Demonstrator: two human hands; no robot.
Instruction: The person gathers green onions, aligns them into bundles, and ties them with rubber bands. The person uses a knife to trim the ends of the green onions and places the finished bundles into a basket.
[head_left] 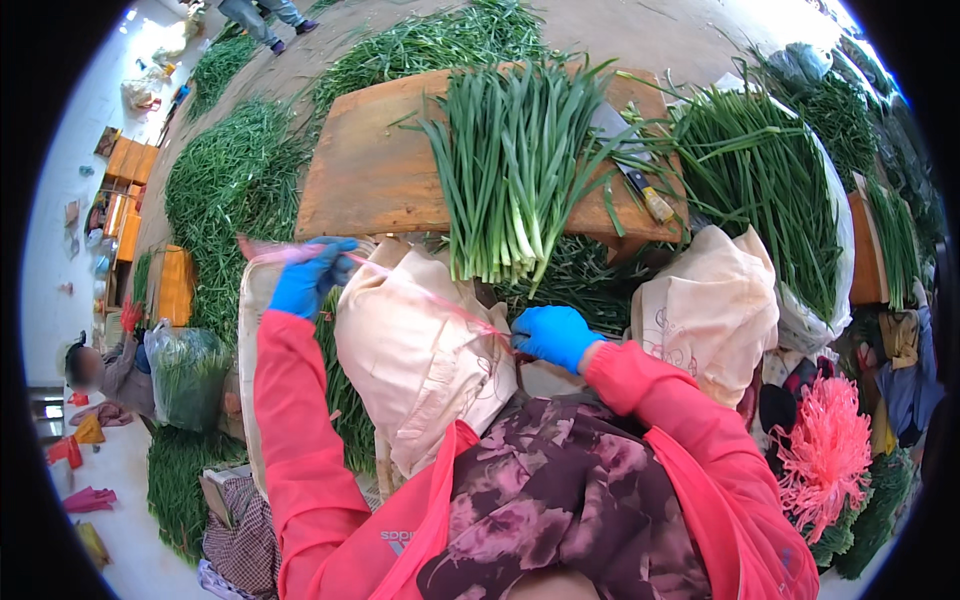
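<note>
A thin pink plastic strip [432, 297] stretches across my lap between my two blue-gloved hands. My left hand [305, 278], closed around one part of it, is at the board's near left corner, and a loose end trails past it. My right hand [558, 335], also closed, grips the other end just below a bunch of long green leafy stalks [515, 190]. Those stalks, which look like garlic chives, lie on a wooden board [365, 165]. Their pale ends point at me and overhang the near edge. Neither hand touches the bunch.
Right of the bunch a knife [645, 190] lies on the board. A white sack [840, 230] of greens stands beyond it. Large heaps of greens [230, 175] spread on the left. A tuft of pink strips [825, 450] hangs at lower right. Another person [125, 370] sits at far left.
</note>
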